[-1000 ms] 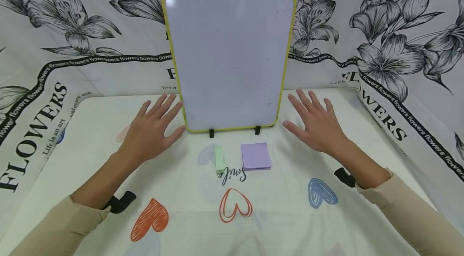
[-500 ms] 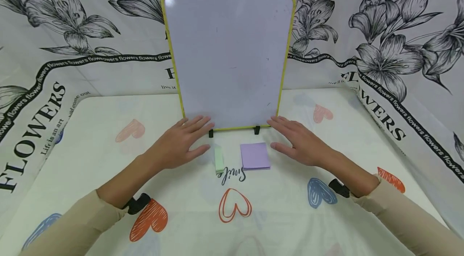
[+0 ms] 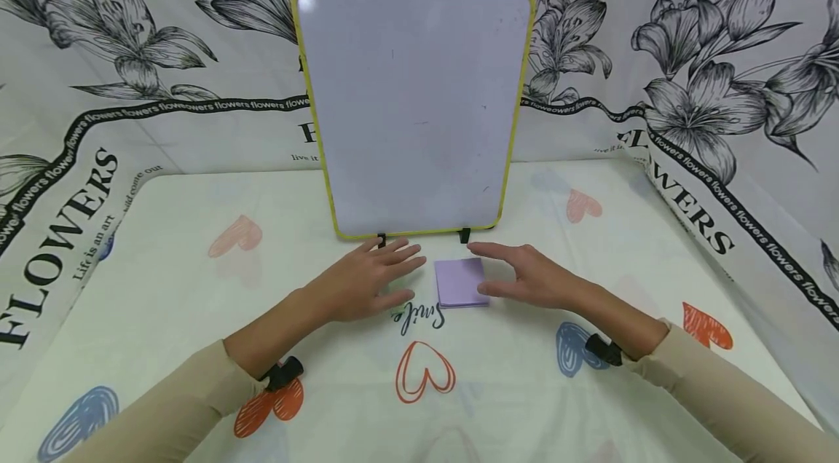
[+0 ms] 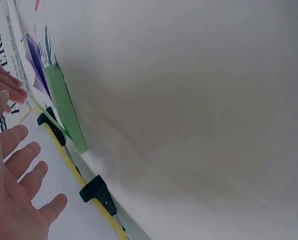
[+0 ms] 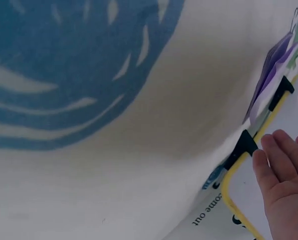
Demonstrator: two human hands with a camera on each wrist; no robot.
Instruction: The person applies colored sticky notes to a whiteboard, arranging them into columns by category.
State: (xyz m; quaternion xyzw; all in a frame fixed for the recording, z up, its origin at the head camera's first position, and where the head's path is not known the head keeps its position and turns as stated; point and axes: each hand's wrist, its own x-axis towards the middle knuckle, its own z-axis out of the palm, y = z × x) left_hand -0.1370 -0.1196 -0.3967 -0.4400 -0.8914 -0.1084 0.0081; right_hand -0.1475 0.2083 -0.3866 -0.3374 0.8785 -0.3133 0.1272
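Hid the green notes, showed the purple notes

Ran both beige sleeves out of frame. Parted the right hand's thumb and forefinger at the purple notes' right edge; could not tell touching from hovering. Spread the left hand beside the green notes on the tablecloth, hiding all but a sliver from the head camera. Hid one black foot partly behind the left hand, and lettering on the flowered cloth behind the whiteboard.
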